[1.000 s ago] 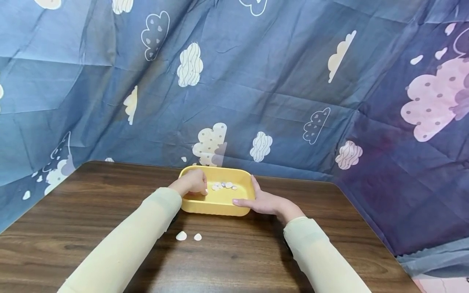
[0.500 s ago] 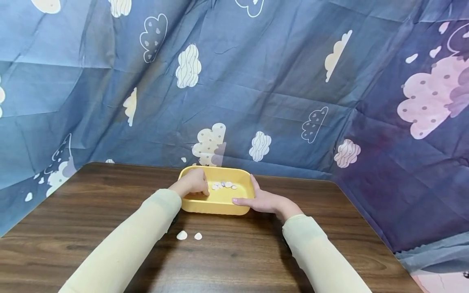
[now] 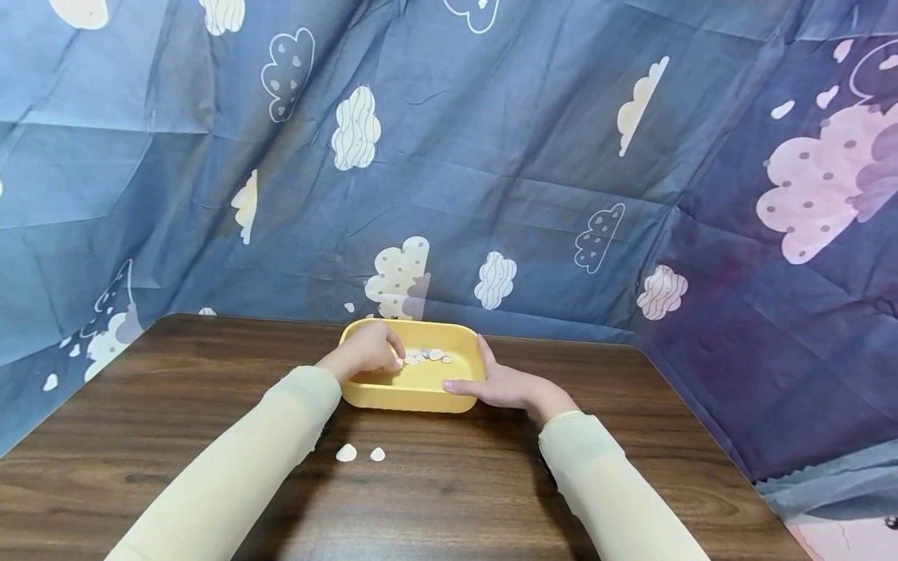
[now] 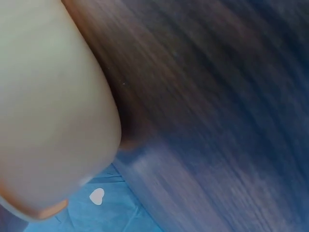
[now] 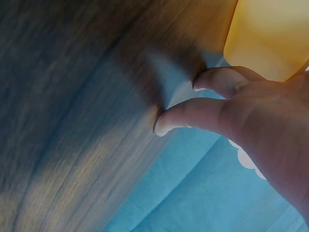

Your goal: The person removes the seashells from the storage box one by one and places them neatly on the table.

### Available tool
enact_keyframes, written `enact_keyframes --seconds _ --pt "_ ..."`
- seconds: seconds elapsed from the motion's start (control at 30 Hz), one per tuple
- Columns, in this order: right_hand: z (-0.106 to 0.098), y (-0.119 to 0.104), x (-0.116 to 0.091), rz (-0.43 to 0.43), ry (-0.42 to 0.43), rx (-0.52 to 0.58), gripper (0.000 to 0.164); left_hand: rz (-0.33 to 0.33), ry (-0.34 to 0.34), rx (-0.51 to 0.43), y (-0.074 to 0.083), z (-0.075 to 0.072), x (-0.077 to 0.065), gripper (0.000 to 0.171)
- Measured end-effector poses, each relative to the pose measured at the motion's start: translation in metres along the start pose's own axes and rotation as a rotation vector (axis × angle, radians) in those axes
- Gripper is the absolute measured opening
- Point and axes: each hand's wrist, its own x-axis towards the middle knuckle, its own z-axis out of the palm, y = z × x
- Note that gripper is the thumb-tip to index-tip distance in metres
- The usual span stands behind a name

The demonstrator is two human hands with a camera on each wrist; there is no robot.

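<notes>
Our left hand (image 3: 368,348) has uncurled slightly beside the small white shells (image 3: 436,354); its grip we cannot tell. Our right hand (image 3: 508,387), fingers spread, touches the yellow rounded plastic box (image 3: 407,400).

The yellow bin (image 3: 412,400) before you looks like smooth plastic with a soft sheen, and the small white shells (image 3: 346,453) nearer you look hard and matt. Your table (image 3: 449,499) shows wood grain, faintly glossy where it catches light. The backdrop (image 3: 428,171) is creased, matt cloth, and your sleeves (image 3: 228,467) look like smooth, matt fabric.
</notes>
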Motion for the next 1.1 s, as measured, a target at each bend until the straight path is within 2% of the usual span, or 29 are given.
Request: enact_keyframes --seconds 0.17,0.53,1.1 --pt "0.000 0.001 0.001 -0.014 0.005 -0.003 0.134 0.062 0.029 -0.041 0.001 -0.004 -0.002 0.016" --pt "0.000 0.002 0.002 -0.012 0.007 -0.009 0.134 0.077 0.035 -0.046 0.005 -0.010 -0.006 0.014" --pt "0.000 0.003 0.002 0.002 0.001 -0.006 0.135 0.145 0.069 -0.145 0.028 -0.022 -0.037 0.015"
